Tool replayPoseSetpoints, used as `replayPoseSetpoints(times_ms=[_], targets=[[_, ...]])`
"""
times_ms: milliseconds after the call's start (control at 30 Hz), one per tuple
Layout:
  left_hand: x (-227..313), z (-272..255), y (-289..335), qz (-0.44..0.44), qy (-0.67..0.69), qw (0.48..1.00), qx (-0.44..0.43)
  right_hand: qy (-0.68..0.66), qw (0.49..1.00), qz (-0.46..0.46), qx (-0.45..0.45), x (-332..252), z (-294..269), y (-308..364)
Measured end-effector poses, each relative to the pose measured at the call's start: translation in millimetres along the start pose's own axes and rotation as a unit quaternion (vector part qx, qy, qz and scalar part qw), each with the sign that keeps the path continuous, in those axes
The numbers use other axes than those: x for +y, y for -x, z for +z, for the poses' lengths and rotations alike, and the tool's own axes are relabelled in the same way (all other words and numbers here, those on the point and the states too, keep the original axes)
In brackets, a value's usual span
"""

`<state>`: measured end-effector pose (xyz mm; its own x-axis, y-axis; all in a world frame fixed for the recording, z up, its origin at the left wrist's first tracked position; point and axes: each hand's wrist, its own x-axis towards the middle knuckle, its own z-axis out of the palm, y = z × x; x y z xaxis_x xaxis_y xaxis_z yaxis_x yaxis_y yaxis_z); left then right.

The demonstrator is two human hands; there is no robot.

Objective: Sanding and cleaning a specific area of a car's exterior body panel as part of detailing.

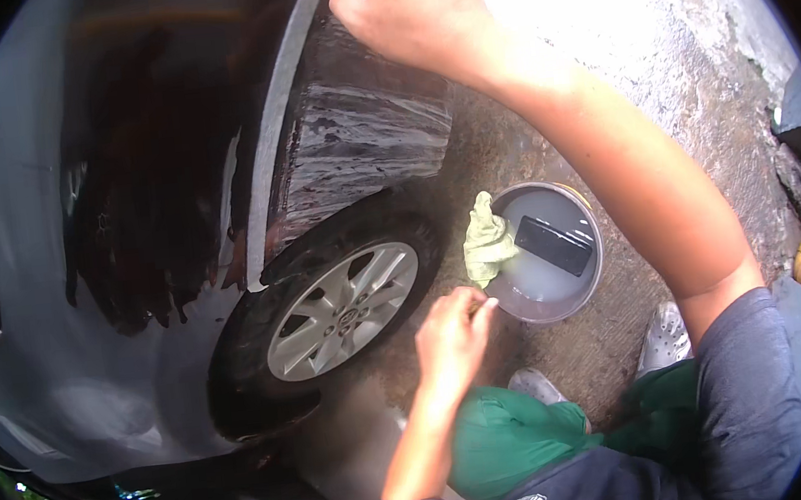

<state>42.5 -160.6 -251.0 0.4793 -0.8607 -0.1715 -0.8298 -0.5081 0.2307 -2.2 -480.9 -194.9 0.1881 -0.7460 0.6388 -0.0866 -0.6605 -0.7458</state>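
Left hand (452, 334) pinches the yellow-green cloth (487, 240) hanging over the grey bucket (586, 295) rim. Right hand (408, 10) rests closed on the soapy car fender (366, 138); grip contents can't be told.

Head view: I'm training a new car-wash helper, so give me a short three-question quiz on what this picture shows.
1. True or false: the right hand rests up on the soapy dark car body above the wheel.
2. What hangs over the rim of the grey bucket?
A. a yellow-green cloth
B. a hose
C. a brush
3. Fill in: the left hand is at the near rim of the ____.

Key
1. True.
2. A: the yellow-green cloth drapes over the left rim; a dark block, perhaps a sponge, lies in the cloudy water.
3. Bucket.
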Motion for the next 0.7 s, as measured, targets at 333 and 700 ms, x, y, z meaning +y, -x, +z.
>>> replayPoseSetpoints(times_ms=[333,700], targets=[[-30.3,31.1,-20.1,0.05,0.12,0.983,-0.129,-0.05,0.994,0.05,-0.088,-57.3,31.6,41.7],[-56.5,51.9,-44.3,0.083,0.499,0.863,0.007,-0.064,0.992,-0.069,-0.086,-144.5,80.8,130.5]])
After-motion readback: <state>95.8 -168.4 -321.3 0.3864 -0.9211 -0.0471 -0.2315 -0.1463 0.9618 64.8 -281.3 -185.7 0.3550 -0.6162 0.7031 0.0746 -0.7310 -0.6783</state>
